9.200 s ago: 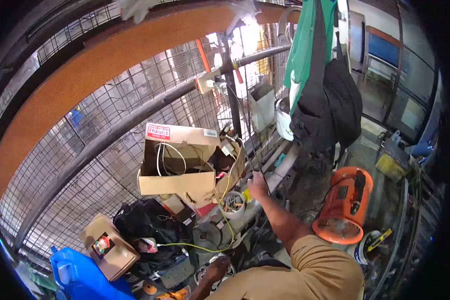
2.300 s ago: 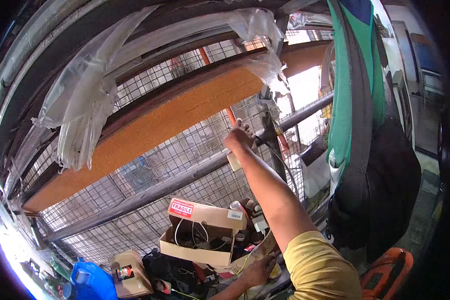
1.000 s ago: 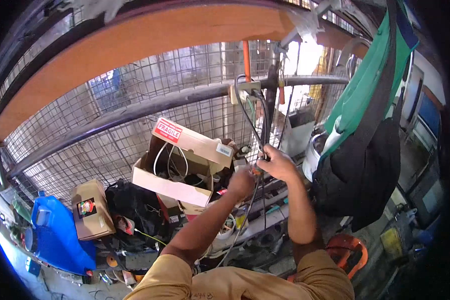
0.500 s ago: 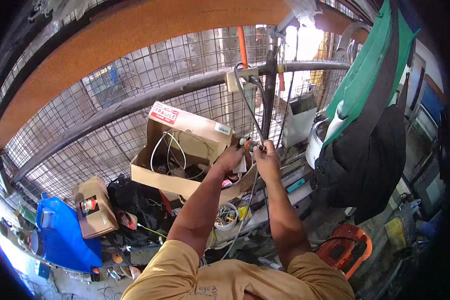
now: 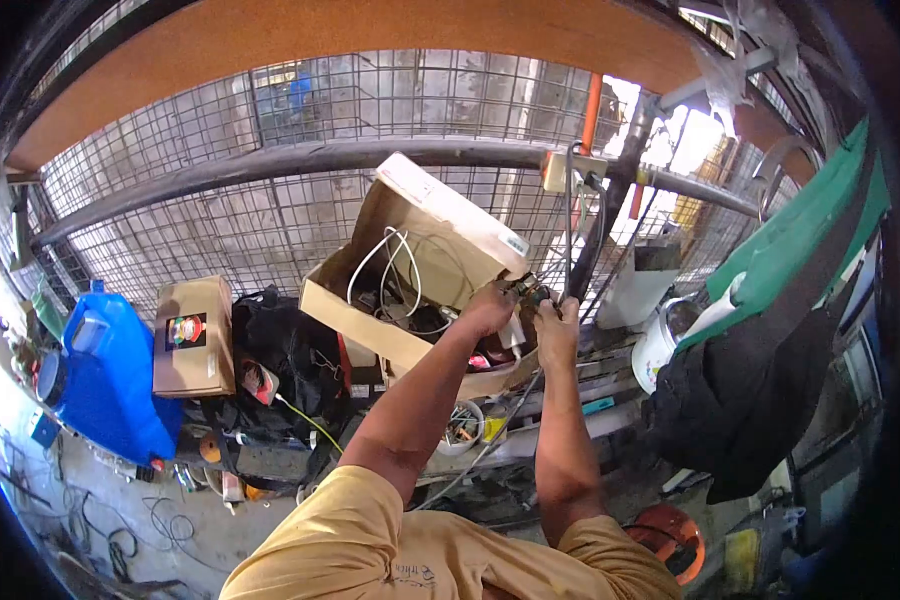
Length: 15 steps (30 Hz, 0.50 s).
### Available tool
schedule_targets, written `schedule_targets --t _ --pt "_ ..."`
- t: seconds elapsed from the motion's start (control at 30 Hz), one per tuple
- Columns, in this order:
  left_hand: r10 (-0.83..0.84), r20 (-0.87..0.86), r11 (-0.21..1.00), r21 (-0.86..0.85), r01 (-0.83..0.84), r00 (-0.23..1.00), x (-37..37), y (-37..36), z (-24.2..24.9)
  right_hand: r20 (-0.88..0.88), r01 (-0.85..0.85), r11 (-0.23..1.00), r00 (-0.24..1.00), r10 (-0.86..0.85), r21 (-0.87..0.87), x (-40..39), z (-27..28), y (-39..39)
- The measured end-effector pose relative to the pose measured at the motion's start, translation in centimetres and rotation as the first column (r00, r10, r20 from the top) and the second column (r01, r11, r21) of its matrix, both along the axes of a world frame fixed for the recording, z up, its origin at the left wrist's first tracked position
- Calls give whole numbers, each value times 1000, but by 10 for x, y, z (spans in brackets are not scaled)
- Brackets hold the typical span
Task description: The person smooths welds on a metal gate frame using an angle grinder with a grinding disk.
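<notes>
Head view, centre of frame: left hand [image 5: 488,308] and right hand [image 5: 555,322] raised side by side, nearly touching, at the right edge of an open cardboard box [image 5: 410,275]. Right hand closed around a dark cable [image 5: 570,235], gripped just right of centre; cable running up to a pale socket box [image 5: 560,172] fixed on the horizontal pipe [image 5: 270,165] in the upper middle, and down past the right forearm toward the lower centre. Left hand curled, fingers closed on a small connector [image 5: 526,288] at the cable's end, too small for detail; a white piece [image 5: 516,334] just below the fingers. Inside the cardboard box, white wires [image 5: 395,270] looped among dark parts; lid flap tilted up, toward the upper centre. Behind, wire mesh [image 5: 170,230] across the upper half. Left of frame: blue jerrycan [image 5: 105,375], small brown carton [image 5: 192,335] with a round sticker, black bag [image 5: 285,350] beside it. Below the hands, a white cup [image 5: 462,428] of small metal bits on a cluttered shelf. Right of frame: green cloth [image 5: 800,235] and black garment [image 5: 740,400] hanging, white bucket [image 5: 662,345] near them. Lower right: orange blower [image 5: 675,535], partly hidden.
</notes>
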<state>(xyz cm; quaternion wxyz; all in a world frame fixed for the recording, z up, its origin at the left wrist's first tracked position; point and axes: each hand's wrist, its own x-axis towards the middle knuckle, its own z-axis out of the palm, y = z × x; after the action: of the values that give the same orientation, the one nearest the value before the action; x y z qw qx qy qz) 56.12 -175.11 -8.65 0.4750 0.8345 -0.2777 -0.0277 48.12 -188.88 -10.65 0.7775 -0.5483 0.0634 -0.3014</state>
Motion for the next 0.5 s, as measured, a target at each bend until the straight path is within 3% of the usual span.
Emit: schedule_targets --t 0.07,0.1,0.2,0.33,0.4,0.5 --pt "-9 -154 994 108 26 988 -23 10 37 -7 71 988 997 -72 -138 11 -17 -9" --pt "-42 -183 996 65 55 982 -22 10 34 -26 104 990 994 -107 -95 0 2 7" --pt "-73 -106 996 -49 68 992 -19 7 25 -26 177 936 981 -194 -303 9 -20 -10" --pt "-130 -129 991 -44 126 983 -28 6 37 -22 46 958 998 -54 -285 0 -10 -28" --pt "-221 -137 971 -122 205 966 -33 5 40 -16 -19 957 1000 15 -291 -11 3 -27" --pt "-253 -130 959 -160 232 959 -20 0 28 1 39 967 999 -40 -250 -12 3 -16"
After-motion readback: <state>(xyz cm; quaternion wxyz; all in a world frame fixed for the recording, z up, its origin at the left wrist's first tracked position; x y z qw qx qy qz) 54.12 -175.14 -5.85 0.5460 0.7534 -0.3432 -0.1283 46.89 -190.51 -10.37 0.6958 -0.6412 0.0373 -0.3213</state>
